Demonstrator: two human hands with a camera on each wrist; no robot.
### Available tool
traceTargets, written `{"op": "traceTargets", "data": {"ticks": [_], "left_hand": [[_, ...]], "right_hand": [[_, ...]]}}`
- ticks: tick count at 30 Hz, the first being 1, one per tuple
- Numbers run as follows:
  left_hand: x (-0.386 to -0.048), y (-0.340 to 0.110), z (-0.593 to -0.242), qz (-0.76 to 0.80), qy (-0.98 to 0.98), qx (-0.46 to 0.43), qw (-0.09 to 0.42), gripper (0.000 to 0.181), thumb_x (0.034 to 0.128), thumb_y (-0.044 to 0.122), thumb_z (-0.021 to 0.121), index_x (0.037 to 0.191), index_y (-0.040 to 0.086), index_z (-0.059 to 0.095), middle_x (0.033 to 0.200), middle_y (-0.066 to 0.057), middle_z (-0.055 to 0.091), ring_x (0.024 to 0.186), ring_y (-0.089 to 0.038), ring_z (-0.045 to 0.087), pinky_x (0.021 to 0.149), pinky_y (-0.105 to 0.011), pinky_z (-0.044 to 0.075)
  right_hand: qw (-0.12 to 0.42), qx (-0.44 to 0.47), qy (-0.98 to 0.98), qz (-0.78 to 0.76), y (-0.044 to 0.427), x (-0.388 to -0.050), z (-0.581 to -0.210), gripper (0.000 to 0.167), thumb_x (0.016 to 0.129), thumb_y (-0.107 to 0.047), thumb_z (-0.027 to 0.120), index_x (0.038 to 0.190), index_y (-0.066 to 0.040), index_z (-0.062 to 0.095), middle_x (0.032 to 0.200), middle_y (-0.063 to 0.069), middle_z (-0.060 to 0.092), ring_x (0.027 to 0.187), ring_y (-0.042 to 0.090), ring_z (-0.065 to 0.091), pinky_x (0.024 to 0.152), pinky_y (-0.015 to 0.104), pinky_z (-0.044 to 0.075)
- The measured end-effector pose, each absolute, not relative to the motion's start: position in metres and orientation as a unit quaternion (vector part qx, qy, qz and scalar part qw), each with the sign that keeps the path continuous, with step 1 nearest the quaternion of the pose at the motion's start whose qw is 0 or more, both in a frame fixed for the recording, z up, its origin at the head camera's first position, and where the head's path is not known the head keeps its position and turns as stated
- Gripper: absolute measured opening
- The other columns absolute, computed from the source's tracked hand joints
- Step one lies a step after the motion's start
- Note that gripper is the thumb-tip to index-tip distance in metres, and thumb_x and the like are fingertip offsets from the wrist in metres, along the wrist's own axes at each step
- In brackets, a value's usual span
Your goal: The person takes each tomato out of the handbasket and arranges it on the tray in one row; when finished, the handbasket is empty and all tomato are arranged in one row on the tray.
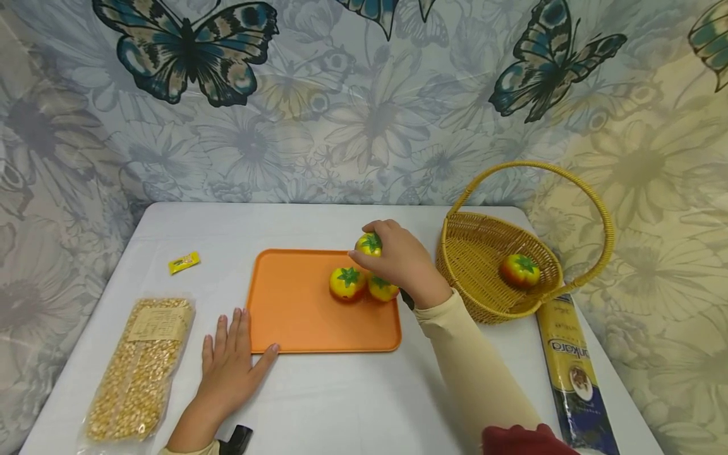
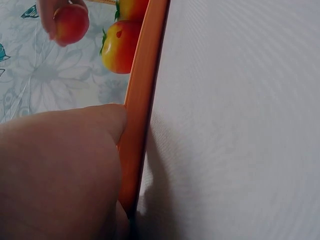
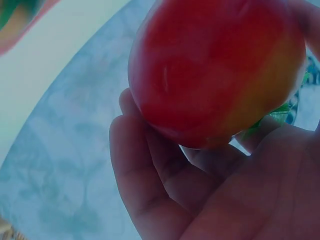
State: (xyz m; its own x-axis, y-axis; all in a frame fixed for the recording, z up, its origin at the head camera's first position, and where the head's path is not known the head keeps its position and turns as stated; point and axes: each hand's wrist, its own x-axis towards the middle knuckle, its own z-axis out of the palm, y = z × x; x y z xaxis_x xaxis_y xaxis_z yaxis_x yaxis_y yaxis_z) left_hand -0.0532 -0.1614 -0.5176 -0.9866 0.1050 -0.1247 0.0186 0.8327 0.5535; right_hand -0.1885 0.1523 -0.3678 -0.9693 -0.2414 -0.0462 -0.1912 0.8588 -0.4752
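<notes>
My right hand (image 1: 400, 259) grips a red-and-yellow tomato (image 1: 370, 244) with a green leafy top, above the tray's far right corner. Seen from the right wrist, its glossy red underside (image 3: 215, 65) shows between the curled fingers and the thumb. Two more tomatoes, one in the middle (image 1: 347, 283) and one partly hidden by my hand (image 1: 382, 289), sit on the orange tray (image 1: 307, 325). With its fingers spread, my left hand (image 1: 230, 370) rests at the tray's near left corner. In the left wrist view its thumb touches the tray's rim (image 2: 141, 95).
A wicker basket (image 1: 469, 272) with a tall handle stands at the right, holding one tomato (image 1: 520, 271). Beside it lies a yellow-and-blue packet (image 1: 577, 373). At the left are a clear bag of corn kernels (image 1: 136, 373) and a small yellow wrapped sweet (image 1: 184, 262). Patterned cloth hangs behind the table.
</notes>
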Motion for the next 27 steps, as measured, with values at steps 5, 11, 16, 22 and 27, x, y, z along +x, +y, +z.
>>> {"op": "traceTargets", "data": {"ticks": [5, 11, 16, 22, 27], "left_hand": [[-0.054, -0.162, -0.517, 0.288, 0.954, 0.03, 0.078, 0.105, 0.1056, 0.065, 0.049, 0.168, -0.003, -0.001, 0.174, -0.028, -0.002, 0.158, -0.046, -0.018, 0.118, -0.067, -0.019], [-0.054, -0.161, -0.517, 0.286, 0.955, 0.03, 0.077, 0.106, 0.105, 0.065, 0.051, 0.167, -0.004, 0.0, 0.173, -0.03, -0.001, 0.158, -0.047, -0.018, 0.117, -0.068, -0.018], [-0.054, -0.161, -0.517, 0.286, 0.955, 0.03, 0.078, 0.106, 0.1053, 0.064, 0.051, 0.167, -0.005, 0.0, 0.173, -0.03, -0.001, 0.158, -0.047, -0.018, 0.117, -0.068, -0.018], [-0.055, -0.161, -0.516, 0.281, 0.956, 0.029, 0.081, 0.105, 0.1055, 0.065, 0.05, 0.167, -0.004, 0.0, 0.173, -0.029, -0.001, 0.158, -0.046, -0.018, 0.118, -0.067, -0.019], [-0.054, -0.161, -0.516, 0.279, 0.956, 0.028, 0.082, 0.105, 0.1053, 0.064, 0.051, 0.167, -0.005, 0.001, 0.173, -0.03, 0.0, 0.158, -0.047, -0.017, 0.118, -0.068, -0.018]], "right_hand": [[0.065, -0.144, 0.959, -0.233, 0.131, -0.192, -0.374, 0.068, 0.094, -0.058, 0.072, 0.141, -0.01, 0.063, 0.133, 0.01, 0.06, 0.104, 0.026, 0.06, 0.089, 0.042, 0.054], [0.089, -0.161, 0.956, -0.23, 0.106, -0.191, -0.383, 0.063, 0.094, -0.057, 0.073, 0.139, -0.014, 0.063, 0.13, 0.006, 0.061, 0.101, 0.023, 0.059, 0.086, 0.039, 0.055], [0.105, -0.183, 0.95, -0.232, 0.088, -0.188, -0.393, 0.064, 0.096, -0.059, 0.07, 0.141, -0.015, 0.061, 0.13, 0.005, 0.061, 0.099, 0.02, 0.06, 0.086, 0.036, 0.054], [0.105, -0.209, 0.945, -0.228, 0.073, -0.186, -0.403, 0.067, 0.098, -0.061, 0.068, 0.142, -0.012, 0.059, 0.129, 0.005, 0.061, 0.097, 0.019, 0.06, 0.089, 0.035, 0.053], [0.094, -0.241, 0.945, -0.199, 0.064, -0.185, -0.414, 0.069, 0.1, -0.063, 0.065, 0.145, -0.012, 0.055, 0.134, 0.006, 0.061, 0.098, 0.019, 0.063, 0.091, 0.035, 0.055]]}}
